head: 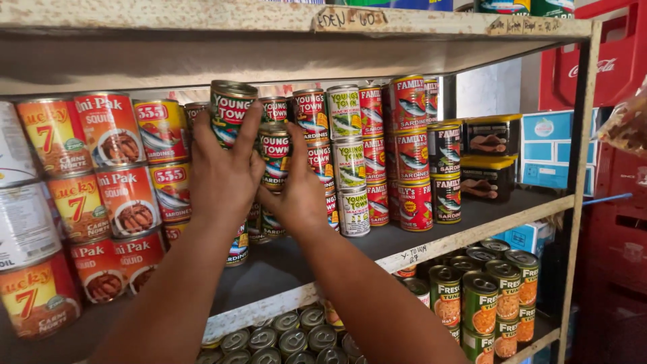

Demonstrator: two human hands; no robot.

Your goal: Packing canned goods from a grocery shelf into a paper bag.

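My left hand (222,172) grips a green-labelled fish can (229,111) held at the top of a stack on the grey shelf (290,259). My right hand (296,189) closes on another green-labelled can (275,149) just to the right and a little lower. Both hands reach in among stacked cans in the shelf's middle; their palms and the cans under them are partly hidden.
Red and orange cans (111,195) are stacked at the left. Red, white and green cans (387,148) stand at the right, with black and yellow flat tins (490,156) beyond. More cans (485,296) fill the lower shelf. Red crates (617,202) stand right of the rack post (579,175).
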